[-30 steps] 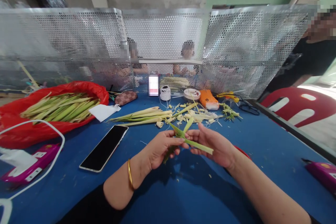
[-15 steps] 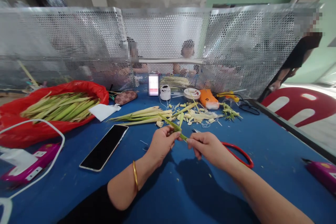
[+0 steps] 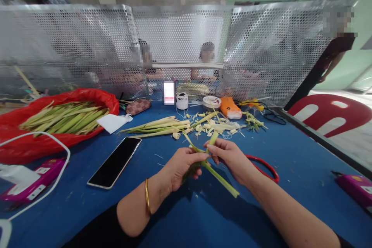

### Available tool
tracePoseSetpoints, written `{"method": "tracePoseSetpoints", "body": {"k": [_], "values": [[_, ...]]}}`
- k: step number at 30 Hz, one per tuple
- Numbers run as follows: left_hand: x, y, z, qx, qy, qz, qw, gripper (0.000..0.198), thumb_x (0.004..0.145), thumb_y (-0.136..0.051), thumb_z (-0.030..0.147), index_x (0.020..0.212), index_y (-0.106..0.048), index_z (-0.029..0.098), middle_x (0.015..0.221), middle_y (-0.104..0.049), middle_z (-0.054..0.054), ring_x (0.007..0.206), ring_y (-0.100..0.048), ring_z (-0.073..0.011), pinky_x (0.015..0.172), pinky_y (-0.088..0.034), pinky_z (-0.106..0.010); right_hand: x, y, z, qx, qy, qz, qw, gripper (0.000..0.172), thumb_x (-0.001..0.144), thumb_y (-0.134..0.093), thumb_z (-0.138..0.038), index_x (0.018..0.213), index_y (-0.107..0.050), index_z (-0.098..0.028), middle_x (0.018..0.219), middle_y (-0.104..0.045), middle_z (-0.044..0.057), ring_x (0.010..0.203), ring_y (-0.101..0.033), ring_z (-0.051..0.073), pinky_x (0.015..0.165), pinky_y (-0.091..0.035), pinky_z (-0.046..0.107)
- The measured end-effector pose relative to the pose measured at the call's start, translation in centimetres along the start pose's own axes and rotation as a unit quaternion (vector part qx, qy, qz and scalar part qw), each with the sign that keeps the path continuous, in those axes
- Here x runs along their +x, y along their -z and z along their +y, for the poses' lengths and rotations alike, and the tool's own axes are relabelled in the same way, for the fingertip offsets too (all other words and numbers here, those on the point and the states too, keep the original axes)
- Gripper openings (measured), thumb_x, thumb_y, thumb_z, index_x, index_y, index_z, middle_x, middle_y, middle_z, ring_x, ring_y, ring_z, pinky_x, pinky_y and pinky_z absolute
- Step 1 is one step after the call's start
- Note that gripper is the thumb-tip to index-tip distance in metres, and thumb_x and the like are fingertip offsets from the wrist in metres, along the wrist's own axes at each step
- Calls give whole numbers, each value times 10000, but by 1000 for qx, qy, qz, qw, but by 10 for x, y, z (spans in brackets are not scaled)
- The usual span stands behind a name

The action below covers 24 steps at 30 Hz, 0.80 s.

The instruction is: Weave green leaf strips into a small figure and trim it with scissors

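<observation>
Above the blue table my left hand pinches crossed green leaf strips where they meet. One strip slants down toward the lower right, and thinner ends point up and to the left. My right hand is closed on a short upright strip of the same piece, its fingertips close to the left hand's. Part of the crossing is hidden behind the fingers. Scissors with red handles lie partly covered behind my right wrist. Just beyond the hands rests a bundle of pale green stalks.
A red plastic bag of long leaves stands at left, near a black-screened phone and a purple power strip. Trimmings, a thread spool, a tape roll and an orange packet lie before a perforated metal screen.
The leaf piece has turned, so one strip now points to the lower right. My right hand has moved up and taken the short upright strip; my left hand has shifted slightly lower.
</observation>
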<state>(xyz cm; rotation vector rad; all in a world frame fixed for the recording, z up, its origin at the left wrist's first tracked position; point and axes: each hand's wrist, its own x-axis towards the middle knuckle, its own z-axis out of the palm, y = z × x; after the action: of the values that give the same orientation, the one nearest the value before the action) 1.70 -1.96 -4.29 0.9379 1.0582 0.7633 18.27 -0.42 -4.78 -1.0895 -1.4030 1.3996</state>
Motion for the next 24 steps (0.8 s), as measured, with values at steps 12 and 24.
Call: {"method": "tracePoseSetpoints", "body": {"k": [12, 24], "values": [[-1, -3, 0, 69, 53, -38, 995, 304, 706, -699, 416, 812, -684, 131, 650, -624, -1, 389, -441, -27, 340, -229, -153, -3, -10, 13, -4, 58, 133, 989, 269, 730, -684, -392, 608, -576, -177, 459, -522, -54, 427, -473, 95, 474, -367, 238], [-1, -5, -3, 72, 22, -61, 995, 408, 710, -700, 480, 900, -697, 119, 717, -640, -33, 423, -379, -25, 375, -190, -176, 9, 2, 20, -80, 6, 128, 988, 325, 729, -631, -473, 595, -533, -194, 501, -544, -12, 466, -490, 138, 494, -406, 282]]}}
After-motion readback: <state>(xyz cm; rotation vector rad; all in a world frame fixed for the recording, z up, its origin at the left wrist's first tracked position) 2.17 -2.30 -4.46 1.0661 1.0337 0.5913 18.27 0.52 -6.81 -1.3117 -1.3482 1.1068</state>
